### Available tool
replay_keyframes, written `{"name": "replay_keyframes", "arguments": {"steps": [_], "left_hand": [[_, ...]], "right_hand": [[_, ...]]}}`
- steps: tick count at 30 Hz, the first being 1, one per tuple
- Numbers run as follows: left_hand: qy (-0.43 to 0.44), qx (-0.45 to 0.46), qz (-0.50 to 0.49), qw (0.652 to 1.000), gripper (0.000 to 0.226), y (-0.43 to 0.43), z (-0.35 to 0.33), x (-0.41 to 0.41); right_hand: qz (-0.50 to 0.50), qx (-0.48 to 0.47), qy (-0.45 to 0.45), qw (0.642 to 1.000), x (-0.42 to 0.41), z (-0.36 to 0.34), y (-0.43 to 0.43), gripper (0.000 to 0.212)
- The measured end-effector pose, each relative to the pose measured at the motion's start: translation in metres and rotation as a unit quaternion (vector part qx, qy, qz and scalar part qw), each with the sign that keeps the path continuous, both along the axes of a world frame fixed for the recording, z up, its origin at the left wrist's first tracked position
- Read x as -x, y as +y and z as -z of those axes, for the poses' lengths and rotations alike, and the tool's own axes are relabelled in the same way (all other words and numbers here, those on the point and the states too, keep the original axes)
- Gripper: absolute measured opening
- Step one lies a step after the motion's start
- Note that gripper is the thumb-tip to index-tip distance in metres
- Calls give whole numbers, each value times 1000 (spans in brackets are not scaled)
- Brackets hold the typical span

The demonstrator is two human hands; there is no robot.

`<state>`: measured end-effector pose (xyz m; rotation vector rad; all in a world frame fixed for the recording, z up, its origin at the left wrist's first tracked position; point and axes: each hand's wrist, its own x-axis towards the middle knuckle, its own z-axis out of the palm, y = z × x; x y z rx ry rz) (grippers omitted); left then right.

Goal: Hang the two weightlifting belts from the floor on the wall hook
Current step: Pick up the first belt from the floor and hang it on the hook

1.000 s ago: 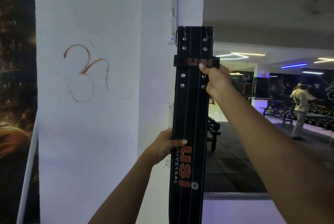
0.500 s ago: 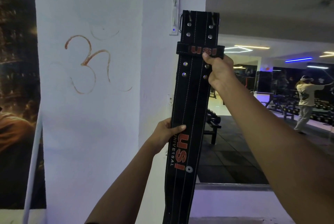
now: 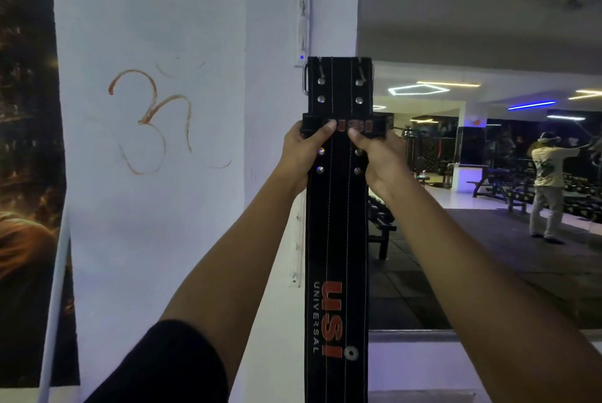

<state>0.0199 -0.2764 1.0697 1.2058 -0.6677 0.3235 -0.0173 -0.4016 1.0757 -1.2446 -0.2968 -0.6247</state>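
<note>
Setting: dim gym interior, white pillar (image 3: 156, 207) directly behind both hands, orange painted symbol (image 3: 153, 122) on it, left of the left hand. White cable strip (image 3: 303, 12) along the pillar's corner, above the hands. Dark poster (image 3: 26, 142) at far left. To the right of the right hand, open gym floor (image 3: 456, 256) with benches and one distant person (image 3: 547, 181); ceiling light strips above.

Clearance: pillar corner close behind the belt; free space only rightward.

Item: black weightlifting belt (image 3: 337, 239), marked USI UNIVERSAL, held upright, long axis vertical, buckle end (image 3: 338, 80) topmost, above both hands, tail running down out of view between the forearms.

Grip: left hand (image 3: 306, 155) clasped on the belt's left edge, right hand (image 3: 378, 158) on its right edge, thumbs pressed at the keeper loop (image 3: 345, 126).

Hook: possibly hidden behind the buckle; not discernible.
</note>
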Motion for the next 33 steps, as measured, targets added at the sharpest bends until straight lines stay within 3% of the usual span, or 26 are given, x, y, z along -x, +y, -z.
{"name": "replay_keyframes", "arguments": {"steps": [3,6,7,10,12,15,18,21,27,31,33], "left_hand": [[1,29,-1,1000,14,-10,5,-5],[7,29,-6,1000,13,-15,1,-6],[5,28,-7,1000,13,-15,-3,-5],[-7,33,0,999,13,-14,-15,-3],[-17,38,7,999,13,-15,-17,-3],[-17,39,8,999,14,-17,-18,-1],[-14,39,8,999,14,-15,-22,1],[-11,43,12,999,17,-11,-23,3],[-17,53,5,998,14,-6,-23,5],[-16,63,3,998,18,-1,-27,7],[-12,70,0,997,25,2,-27,6]], "right_hand": [[4,56,10,998,-1,23,-10,42],[-1,100,92,991,-3,72,-16,95],[-19,118,105,987,-1,91,-17,91],[-63,153,116,979,7,130,-16,30],[-41,128,79,988,6,128,-16,20],[27,86,37,995,3,105,-9,24],[50,140,12,989,7,124,-6,9],[54,156,10,986,5,154,-7,7],[98,102,-33,989,1,116,1,10],[68,142,-1,988,4,144,1,2],[60,153,10,986,6,159,-2,8]]}}
